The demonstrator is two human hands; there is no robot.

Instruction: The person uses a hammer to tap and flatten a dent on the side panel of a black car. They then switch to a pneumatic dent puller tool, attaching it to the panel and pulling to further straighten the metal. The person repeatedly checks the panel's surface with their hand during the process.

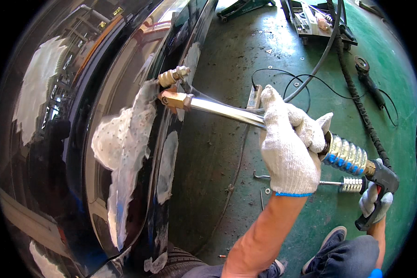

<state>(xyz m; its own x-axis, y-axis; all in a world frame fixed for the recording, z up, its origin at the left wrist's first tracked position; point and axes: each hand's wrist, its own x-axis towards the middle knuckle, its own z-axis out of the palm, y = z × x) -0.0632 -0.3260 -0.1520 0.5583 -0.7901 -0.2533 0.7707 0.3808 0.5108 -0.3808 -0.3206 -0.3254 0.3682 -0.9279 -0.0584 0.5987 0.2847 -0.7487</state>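
Note:
A dent puller with a chrome rod (pixel 227 111) runs from the dark car body panel (pixel 171 32) to a black pistol grip (pixel 384 178). Its brass tip (pixel 173 99) meets the panel edge beside bare sanded metal (pixel 127 132). My left hand (pixel 289 148), in a white knit glove, is closed around the rod, just ahead of the ribbed chrome weight (pixel 348 156). The gloved right hand (pixel 376 202) wraps the pistol grip at the far right. Just above the tip, a brass stud with stacked washers (pixel 173 76) sticks out from the panel.
On the green floor lie a hooked slide hammer (pixel 352 184), a corded angle grinder (pixel 370 83) and scattered washers. A thick cable (pixel 356 102) trails from the puller past a tool trolley (pixel 310 28). A floor jack (pixel 241 9) stands far off; a tyre (pixel 183 264) is near.

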